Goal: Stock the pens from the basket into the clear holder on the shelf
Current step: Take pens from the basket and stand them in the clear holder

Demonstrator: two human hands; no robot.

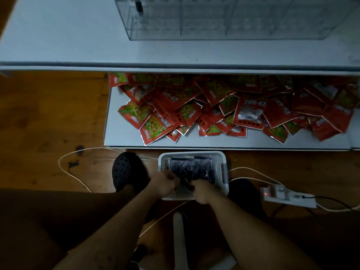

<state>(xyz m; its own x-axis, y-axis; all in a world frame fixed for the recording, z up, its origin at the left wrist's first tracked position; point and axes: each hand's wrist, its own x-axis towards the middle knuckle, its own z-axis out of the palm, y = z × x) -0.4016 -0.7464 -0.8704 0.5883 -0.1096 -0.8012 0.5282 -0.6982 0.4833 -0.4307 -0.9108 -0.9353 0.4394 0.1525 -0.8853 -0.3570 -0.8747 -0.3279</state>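
On the floor, white plastic basket [222,168] of dark pens [187,167]: left hand [164,183] and right hand [202,192] inside, each gripping pens. Clear acrylic holder [233,22] on grey shelf [68,36] above, 1 black pen [138,5] inside.

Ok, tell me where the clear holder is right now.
The clear holder stands at the top of the head view, centre to right, on the upper white shelf, beyond the red snack packets.

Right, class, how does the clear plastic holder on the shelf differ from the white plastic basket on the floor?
The clear plastic holder is see-through and shows one dark pen; the white plastic basket is opaque and heaped with pens. Both are rectangular.
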